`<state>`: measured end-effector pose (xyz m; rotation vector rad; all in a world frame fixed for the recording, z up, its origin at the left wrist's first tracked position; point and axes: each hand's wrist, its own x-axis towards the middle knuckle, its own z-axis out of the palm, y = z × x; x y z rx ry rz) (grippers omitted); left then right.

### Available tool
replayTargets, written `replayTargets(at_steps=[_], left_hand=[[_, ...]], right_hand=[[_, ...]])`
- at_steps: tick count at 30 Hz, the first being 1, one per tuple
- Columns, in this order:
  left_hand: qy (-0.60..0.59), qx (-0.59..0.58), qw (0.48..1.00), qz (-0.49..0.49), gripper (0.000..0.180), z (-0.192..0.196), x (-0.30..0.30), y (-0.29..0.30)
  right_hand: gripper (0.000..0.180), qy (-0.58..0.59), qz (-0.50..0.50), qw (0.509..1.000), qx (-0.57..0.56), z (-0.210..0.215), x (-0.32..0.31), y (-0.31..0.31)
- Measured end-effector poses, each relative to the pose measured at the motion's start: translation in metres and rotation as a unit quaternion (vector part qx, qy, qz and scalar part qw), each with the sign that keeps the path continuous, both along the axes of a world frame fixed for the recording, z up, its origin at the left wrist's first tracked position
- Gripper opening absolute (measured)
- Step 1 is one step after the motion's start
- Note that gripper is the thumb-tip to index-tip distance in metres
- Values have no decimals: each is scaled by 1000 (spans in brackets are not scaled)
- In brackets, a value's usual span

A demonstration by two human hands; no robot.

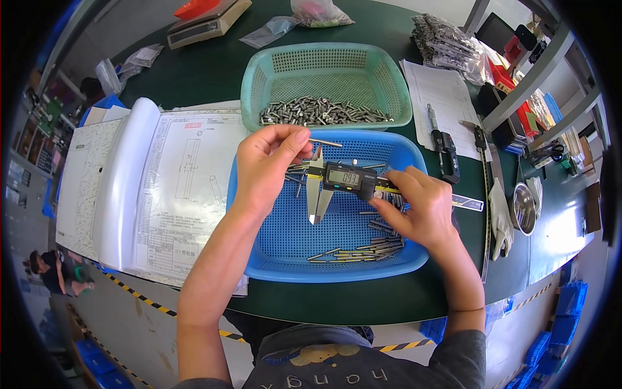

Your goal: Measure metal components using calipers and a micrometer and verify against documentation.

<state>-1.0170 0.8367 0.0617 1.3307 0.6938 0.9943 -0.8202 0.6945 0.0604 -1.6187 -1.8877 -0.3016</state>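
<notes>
Between thumb and fingertips, my left hand (pixel 271 159) pinches one end of a thin metal pin (pixel 326 142), whose free end points right. My right hand (pixel 418 202) grips a digital caliper (pixel 353 178) by its slide, the jaws hanging toward me and a little apart. The pin lies just above the caliper's upper jaw tips; whether they touch I cannot tell. Both hands are over a blue perforated basket (pixel 291 269). Inside it several metal pins (pixel 363 251) lie at the near right, and more show behind the caliper and my hands.
Behind stands a green basket (pixel 324 55) with a heap of short metal pins (pixel 317 111). An open binder with a drawing (pixel 188 175) lies left. To the right are a micrometer (pixel 444 152), another caliper (pixel 478 137), gloves (pixel 499 214) and a metal bowl (pixel 523 209). A scale (pixel 207 26) sits far left.
</notes>
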Motion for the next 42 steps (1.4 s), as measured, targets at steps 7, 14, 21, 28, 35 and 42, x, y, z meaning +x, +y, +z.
replayTargets(at_steps=[7,14,21,28,35,42], left_hand=[[2,2,1000,-4,18,0,0,0],[3,2,1000,-5,18,-1,0,0],[8,8,1000,-7,18,-1,0,0],[12,3,1000,-15,17,-1,1,-1],[19,-14,999,-34,23,5,1,-3],[80,27,993,-83,19,-2,-2,0]], right_hand=[[33,1,3,1000,0,0,0,0],[32,5,4,1000,4,0,0,0],[31,10,7,1000,-2,0,0,0],[31,2,14,1000,7,-2,1,1],[30,-8,17,1000,11,-2,2,-1],[29,-20,33,999,5,-1,0,0]])
